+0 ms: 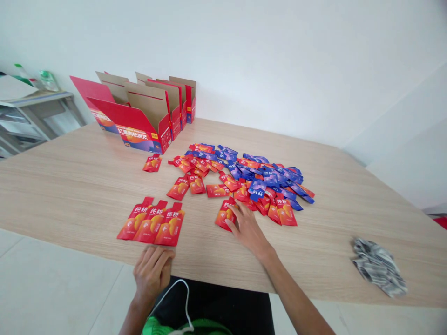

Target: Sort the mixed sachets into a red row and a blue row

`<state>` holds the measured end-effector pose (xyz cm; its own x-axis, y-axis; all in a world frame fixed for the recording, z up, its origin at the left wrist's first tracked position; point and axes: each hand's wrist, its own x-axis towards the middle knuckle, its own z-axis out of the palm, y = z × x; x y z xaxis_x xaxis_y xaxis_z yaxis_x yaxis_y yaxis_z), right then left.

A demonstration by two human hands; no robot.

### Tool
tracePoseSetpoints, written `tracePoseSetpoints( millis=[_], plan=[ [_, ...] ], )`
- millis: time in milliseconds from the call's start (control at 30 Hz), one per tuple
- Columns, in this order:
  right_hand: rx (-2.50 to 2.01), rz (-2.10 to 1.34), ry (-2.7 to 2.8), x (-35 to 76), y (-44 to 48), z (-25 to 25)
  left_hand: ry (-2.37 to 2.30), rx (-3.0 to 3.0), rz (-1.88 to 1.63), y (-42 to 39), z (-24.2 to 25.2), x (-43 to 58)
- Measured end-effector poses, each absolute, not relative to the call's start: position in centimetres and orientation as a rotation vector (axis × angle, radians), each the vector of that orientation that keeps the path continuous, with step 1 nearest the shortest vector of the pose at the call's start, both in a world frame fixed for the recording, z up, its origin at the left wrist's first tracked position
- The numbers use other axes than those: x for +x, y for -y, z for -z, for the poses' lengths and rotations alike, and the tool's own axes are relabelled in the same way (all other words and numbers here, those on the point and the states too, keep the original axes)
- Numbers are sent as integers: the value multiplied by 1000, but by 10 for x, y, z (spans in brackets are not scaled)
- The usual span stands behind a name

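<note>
A pile of red and blue sachets (251, 179) lies spread over the middle of a wooden table (70, 186). Three red sachets (152, 223) lie side by side in a row near the front edge. My left hand (152, 272) rests flat on the table edge just below that row, fingers stretched out, holding nothing. My right hand (247, 228) reaches forward with its fingers spread flat, touching a red sachet (225, 215) at the near edge of the pile.
Several open red cardboard boxes (146, 116) stand at the back left of the table. A lone red sachet (152, 163) lies near them. A crumpled grey cloth (379, 266) sits at the front right. Grey shelving (31, 116) stands at far left.
</note>
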<state>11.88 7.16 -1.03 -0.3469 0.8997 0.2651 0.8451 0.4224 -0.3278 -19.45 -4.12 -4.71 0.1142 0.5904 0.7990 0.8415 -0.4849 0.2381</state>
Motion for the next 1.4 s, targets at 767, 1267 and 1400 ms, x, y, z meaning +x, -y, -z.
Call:
tracePoseSetpoints(
  millis=[767, 1267, 1400],
  plan=[
    [-1143, -481, 2602, 24, -37, -11, 1394, -2127, 1285, 41, 33, -191],
    [-1431, -314, 2307, 38, -91, -18, 1403, -2103, 1306, 40, 34, -190],
    [-1662, -241, 2344, 47, -132, -11, 1396, -2099, 1307, 40, 33, -190]
  ],
)
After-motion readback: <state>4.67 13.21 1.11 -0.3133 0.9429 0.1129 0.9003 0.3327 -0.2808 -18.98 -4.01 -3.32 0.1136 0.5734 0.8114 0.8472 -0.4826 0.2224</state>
